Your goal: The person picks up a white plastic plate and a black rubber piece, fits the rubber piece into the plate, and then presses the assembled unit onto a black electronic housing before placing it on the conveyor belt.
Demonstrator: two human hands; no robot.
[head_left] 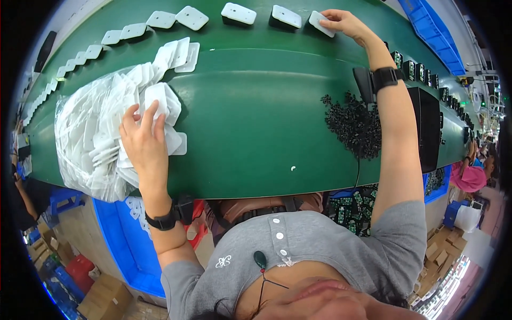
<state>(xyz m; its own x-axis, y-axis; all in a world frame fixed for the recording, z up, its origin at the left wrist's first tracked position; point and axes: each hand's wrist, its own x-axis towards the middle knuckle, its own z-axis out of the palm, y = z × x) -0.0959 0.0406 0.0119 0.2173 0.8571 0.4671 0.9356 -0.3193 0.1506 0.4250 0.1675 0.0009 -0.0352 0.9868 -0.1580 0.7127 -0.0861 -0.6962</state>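
My right hand (pixel 345 26) reaches to the back of the green bench, its thumb and fingers gripping the edge of a white rounded cover (pixel 320 24). To the left of that cover stand two black boxes topped with similar white covers, one a white-topped box (pixel 286 16) and another white-topped box (pixel 238 14). My left hand (pixel 143 134) rests over a heap of loose white covers (pixel 166 101), fingers apart and slightly bent. Its fingertips are at the upper covers; none is visibly lifted. The heap spills from a clear plastic bag (pixel 88 138).
A row of white-topped pieces (pixel 133 31) curves along the far left edge. Small black parts (pixel 352 125) lie heaped beside a black bin (pixel 425 128). Open black boxes with circuit boards (pixel 409 70) line the right. Blue bins (pixel 120 240) stand below the bench; co-workers sit at both sides.
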